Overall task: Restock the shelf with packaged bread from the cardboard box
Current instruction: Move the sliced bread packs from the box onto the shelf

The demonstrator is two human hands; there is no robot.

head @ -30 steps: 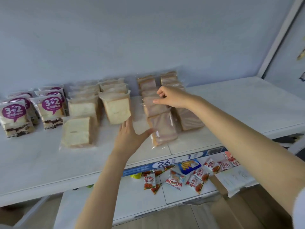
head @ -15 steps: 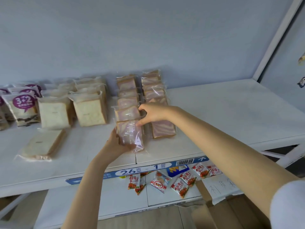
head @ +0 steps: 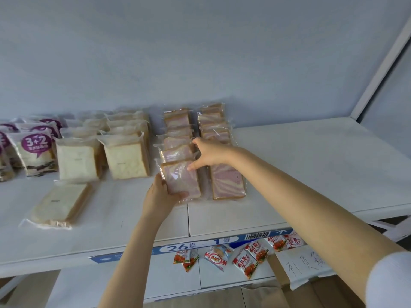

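Note:
A pink-and-cream marbled bread packet [head: 181, 180] in clear wrap stands tilted at the front of the left marbled row on the white shelf [head: 311, 174]. My left hand [head: 159, 197] grips its lower left corner. My right hand [head: 208, 153] rests its fingers on the packet's top right edge and on the packet behind it. A second marbled row [head: 214, 127] runs alongside on the right, with one packet [head: 228, 182] lying flat at its front. The cardboard box [head: 289, 292] shows only as a brown corner at the bottom right.
White toast packets [head: 125, 161] stand in rows to the left, one [head: 60, 204] lying flat near the front. Purple "3+2" packets [head: 36, 150] fill the far left. Small red snack packets [head: 249, 260] lie on the lower shelf. A handwritten paper note [head: 300, 270] hangs on the box.
My left hand has taken hold of the front marbled packet and tipped it up. My right hand slid forward onto its top edge. The view has shifted right.

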